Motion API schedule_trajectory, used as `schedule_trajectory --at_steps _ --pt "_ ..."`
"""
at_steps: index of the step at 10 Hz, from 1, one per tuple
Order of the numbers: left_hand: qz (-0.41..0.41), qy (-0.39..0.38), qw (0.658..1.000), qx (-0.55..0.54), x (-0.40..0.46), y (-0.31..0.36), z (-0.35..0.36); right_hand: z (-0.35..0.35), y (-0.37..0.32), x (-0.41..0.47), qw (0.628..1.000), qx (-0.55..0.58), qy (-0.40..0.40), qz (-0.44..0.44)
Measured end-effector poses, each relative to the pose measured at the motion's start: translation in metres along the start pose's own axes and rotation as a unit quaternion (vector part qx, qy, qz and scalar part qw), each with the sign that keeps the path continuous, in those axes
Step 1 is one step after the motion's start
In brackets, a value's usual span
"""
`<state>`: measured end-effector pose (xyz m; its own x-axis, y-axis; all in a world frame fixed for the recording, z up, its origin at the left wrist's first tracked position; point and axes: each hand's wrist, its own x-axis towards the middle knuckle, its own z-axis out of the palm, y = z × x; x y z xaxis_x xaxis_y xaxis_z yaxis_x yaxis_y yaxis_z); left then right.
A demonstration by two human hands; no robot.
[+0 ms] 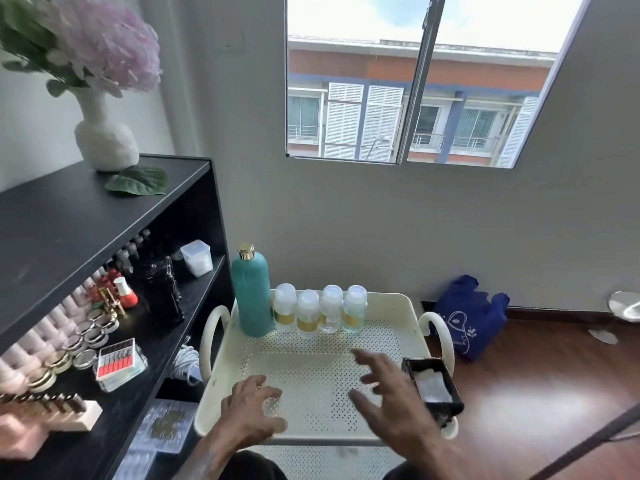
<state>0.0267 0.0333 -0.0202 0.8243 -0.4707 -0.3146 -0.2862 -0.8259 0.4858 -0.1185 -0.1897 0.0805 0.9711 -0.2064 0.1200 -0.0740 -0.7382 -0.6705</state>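
Left hand (252, 407), right hand (384, 386) empty, fingers relaxed, over perforated cream tray (304, 358).

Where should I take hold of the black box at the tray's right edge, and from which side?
I'd pinch the black box across its narrow width, thumb and fingers on the two long walls, coming from above and the left. Its top is open, and the cart handle stands close on its right.

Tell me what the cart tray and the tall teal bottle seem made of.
Tray: likely painted sheet metal, matte cream; evenly punched holes and thin rim suggest it, plastic possible. Teal bottle: frosted glass or plastic, matte, no glare; gold cap shiny, metallic-looking.
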Motion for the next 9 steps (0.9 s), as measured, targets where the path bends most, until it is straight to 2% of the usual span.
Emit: schedule_trajectory --at_steps 1,3,6,8,9 --pt "-0.035 -0.007 0.999 0.018 0.001 0.002 -0.003 0.043 0.016 0.019 0.997 -0.023 -0.053 0.046" --pt "-0.044 -0.031 0.997 0.049 0.006 0.007 -0.002 0.081 0.043 0.031 0.981 -0.095 -0.096 0.142" --pt "-0.034 -0.042 0.997 0.058 0.012 0.003 0.002 0.092 0.064 0.044 0.957 -0.168 -0.168 0.165" --pt "-0.038 -0.028 0.998 0.034 0.007 0.008 -0.002 0.087 0.055 0.04 0.962 -0.144 -0.154 0.172" --pt "-0.04 -0.032 0.998 0.038 0.007 0.008 -0.002 0.08 0.047 0.039 0.98 -0.065 -0.097 0.16"
